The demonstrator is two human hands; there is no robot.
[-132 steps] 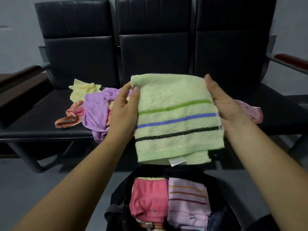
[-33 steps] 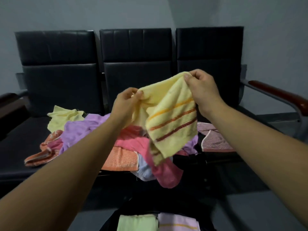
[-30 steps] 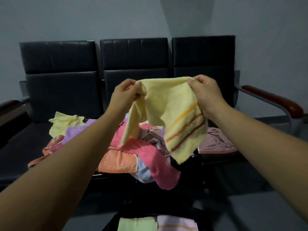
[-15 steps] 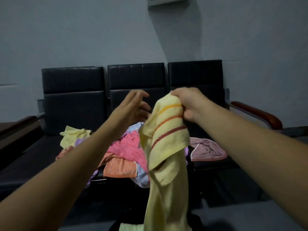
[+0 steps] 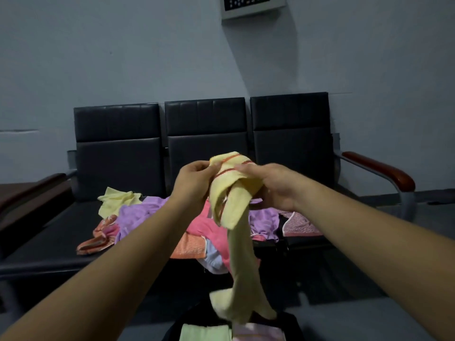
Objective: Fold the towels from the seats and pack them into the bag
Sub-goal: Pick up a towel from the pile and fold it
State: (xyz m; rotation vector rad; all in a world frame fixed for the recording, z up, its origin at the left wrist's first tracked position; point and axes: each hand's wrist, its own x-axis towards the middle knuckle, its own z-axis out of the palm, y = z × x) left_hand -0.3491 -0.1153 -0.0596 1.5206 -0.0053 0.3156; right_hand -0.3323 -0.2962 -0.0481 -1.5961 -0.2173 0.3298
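Before black seats [image 5: 204, 143], left hand [image 5: 194, 184] has rejoined right hand [image 5: 273, 183], fingers grasping yellow towel [image 5: 236, 207].

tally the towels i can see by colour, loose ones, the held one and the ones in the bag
yellow: 2 (held, on seat)
purple: 1
orange: 2
pink: 2
pale blue: 1
green, in bag: 1
lilac, in bag: 1
total: 10

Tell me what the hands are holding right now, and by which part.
Both the left hand and right hand grip the yellow striped towel at its bunched top end; the rest hangs down.
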